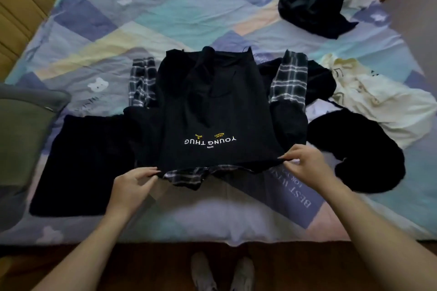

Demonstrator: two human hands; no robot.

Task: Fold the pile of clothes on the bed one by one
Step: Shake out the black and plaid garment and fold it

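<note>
Hoodie (pixel 212 113) lies spread mid-bed (pixel 165 12), near the front edge; my left hand (pixel 132 184) and right hand (pixel 305 165) each pinch its near hem. Folded black garment (pixel 80 168) touches its left side; bare quilt beyond.

"YOUNG THUG" is printed in white capitals, seen upside down, on the black hoodie (pixel 212 111) spread on the bed. A small white "WITH" is set beside it, and two short lines of slanted yellow lettering on its other side are too small to be read. "BEST" is printed in pale capitals on a purple patch of the bedsheet (pixel 295 194), near the bed's front edge; the words that follow it there, and a second line alongside, cannot be made out. Faint lettering on the sheet at the left is unreadable.
</note>
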